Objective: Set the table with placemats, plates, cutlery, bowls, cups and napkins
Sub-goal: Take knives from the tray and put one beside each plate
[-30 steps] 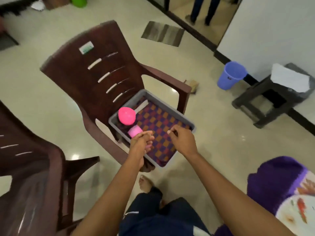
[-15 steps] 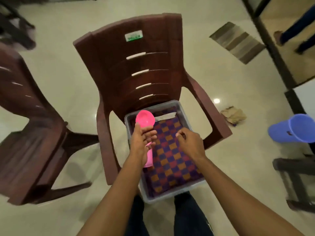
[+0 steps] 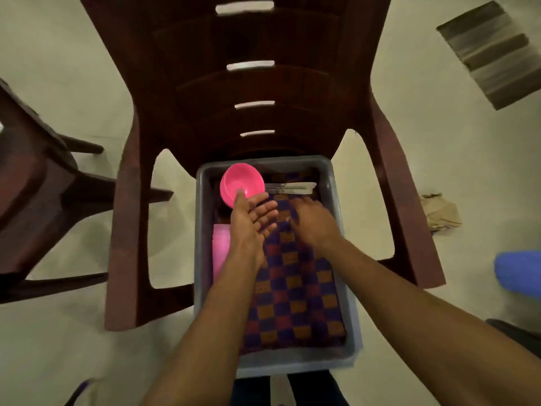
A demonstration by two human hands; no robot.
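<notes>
left hand: fingers straight, thumb touching pink bowl
right hand: blurred, resting on checked placemat; grip unclear
location: grey tray on chair
tip: lift bowl clear, then slide placemat out flat

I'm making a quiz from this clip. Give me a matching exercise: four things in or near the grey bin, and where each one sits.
Things:
1. pink bowl
2. pink cup
3. checked placemat
4. cutlery

Places:
A. across the bin's far end, beside the bowl
B. far left corner of the grey bin
C. along the bin's left wall, lying on its side
D. spread over the bin's floor

Pairs: 1-B, 2-C, 3-D, 4-A
</notes>
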